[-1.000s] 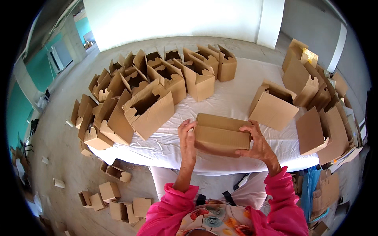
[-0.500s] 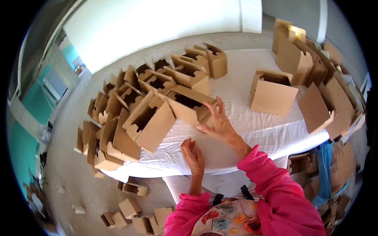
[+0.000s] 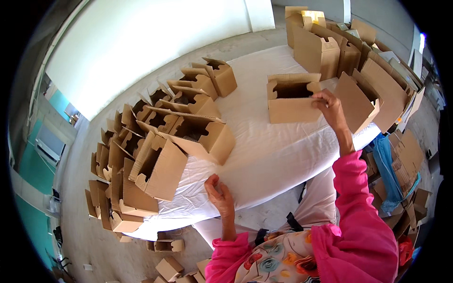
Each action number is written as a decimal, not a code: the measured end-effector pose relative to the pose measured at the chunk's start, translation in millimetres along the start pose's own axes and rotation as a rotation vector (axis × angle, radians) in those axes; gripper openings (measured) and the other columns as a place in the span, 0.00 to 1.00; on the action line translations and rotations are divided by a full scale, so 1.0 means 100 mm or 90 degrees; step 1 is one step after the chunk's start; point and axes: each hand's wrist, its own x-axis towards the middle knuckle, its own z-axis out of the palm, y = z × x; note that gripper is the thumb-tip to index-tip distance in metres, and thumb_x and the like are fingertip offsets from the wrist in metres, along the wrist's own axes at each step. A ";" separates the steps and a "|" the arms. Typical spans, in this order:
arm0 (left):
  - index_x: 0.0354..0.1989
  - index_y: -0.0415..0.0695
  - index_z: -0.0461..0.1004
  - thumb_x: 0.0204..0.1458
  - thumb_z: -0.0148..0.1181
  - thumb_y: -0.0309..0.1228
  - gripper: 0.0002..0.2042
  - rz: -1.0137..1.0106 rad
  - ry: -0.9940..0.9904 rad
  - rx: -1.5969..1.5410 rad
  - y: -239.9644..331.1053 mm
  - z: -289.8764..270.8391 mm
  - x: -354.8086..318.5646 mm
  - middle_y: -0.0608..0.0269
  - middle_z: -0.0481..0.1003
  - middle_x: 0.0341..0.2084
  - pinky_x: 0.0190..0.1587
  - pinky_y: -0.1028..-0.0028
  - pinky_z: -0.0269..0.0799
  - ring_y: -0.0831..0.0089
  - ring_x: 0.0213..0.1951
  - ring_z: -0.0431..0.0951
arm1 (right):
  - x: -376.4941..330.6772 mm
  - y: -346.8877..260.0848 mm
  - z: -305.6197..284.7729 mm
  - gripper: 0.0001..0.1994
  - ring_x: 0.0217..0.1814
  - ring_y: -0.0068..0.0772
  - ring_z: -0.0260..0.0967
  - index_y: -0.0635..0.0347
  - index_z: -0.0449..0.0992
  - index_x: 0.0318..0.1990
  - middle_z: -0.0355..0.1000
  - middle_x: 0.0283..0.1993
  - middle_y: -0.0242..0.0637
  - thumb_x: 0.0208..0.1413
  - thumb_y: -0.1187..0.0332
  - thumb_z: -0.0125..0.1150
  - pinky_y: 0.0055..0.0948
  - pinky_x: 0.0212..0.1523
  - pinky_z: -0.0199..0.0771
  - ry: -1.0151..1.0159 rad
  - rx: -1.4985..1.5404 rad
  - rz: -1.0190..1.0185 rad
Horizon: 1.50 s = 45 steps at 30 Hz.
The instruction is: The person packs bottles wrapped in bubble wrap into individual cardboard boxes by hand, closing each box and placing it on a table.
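Note:
An open-topped brown cardboard box [image 3: 293, 111] stands alone on the white-covered table [image 3: 257, 141], its back flap raised. At its right upper edge, my right hand [image 3: 329, 107] pinches the cardboard with bent fingers. My left hand [image 3: 221, 197] hovers by the table's near edge, fingers loosely curled and apart, with nothing in them. Closest to that hand is a tilted box [image 3: 163, 172] at the front of the left group. Behind it sits a wider open box [image 3: 207, 141], whose inside is dark.
Several open boxes [image 3: 196, 82] crowd the table's left side. On the right, large boxes [image 3: 315, 49] and leaning cardboard [image 3: 354, 101] are packed together. Below the table lie small boxes [image 3: 169, 268] on the left, and blue plastic [image 3: 389, 174] among cardboard on the right.
My right hand has left the wide box in the left group and moved right to the lone box, closing on its edge. My left hand stays near the table edge. The view has turned right.

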 end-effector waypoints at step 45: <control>0.41 0.44 0.72 0.38 0.67 0.19 0.19 0.243 -0.281 -0.008 1.44 0.25 0.22 0.56 0.71 0.49 0.59 0.58 0.57 0.49 0.58 0.61 | 0.71 1.97 -1.73 0.18 0.43 0.29 0.70 0.58 0.74 0.51 0.74 0.45 0.37 0.57 0.59 0.54 0.27 0.42 0.69 -0.174 0.090 0.447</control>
